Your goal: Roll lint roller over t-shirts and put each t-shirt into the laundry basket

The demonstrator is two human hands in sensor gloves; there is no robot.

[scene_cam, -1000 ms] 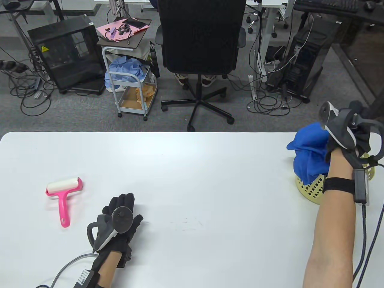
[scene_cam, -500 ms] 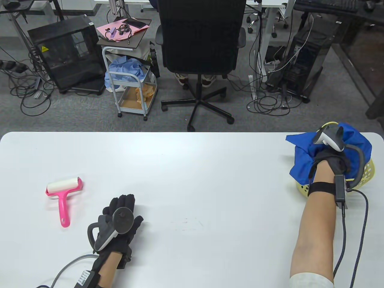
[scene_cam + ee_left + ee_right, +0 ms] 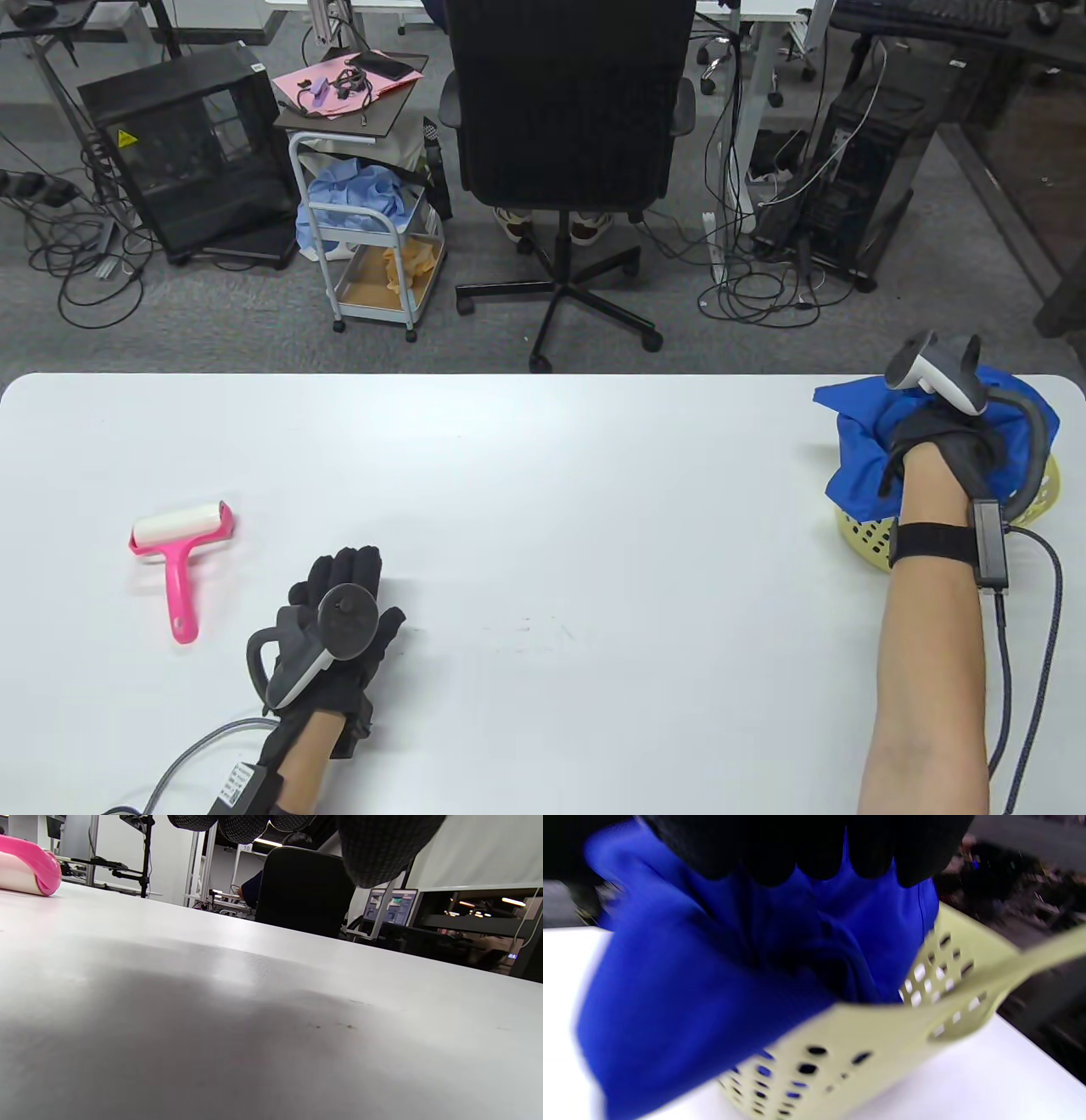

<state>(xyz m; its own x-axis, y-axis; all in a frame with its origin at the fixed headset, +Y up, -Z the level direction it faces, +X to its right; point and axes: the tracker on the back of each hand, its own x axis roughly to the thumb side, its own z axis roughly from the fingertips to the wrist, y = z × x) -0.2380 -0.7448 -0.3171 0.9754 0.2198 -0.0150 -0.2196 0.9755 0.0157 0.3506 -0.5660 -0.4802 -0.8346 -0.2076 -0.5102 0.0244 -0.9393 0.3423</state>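
A blue t-shirt is bunched in the pale yellow laundry basket at the table's far right, with part of it hanging over the left rim. My right hand lies on top of it, fingers pointing down against the cloth inside the basket. The pink lint roller with its white roll lies on the table at the left. My left hand rests flat on the table to the right of the roller, holding nothing. The roller's head shows in the left wrist view.
The white table carries only the roller, the basket and my hands. Beyond its far edge stand a black office chair, a small trolley and computer towers on the floor.
My right hand brought the blue t-shirt down from above the basket into it and now lies on top of the bundle. The left hand and roller stayed still.
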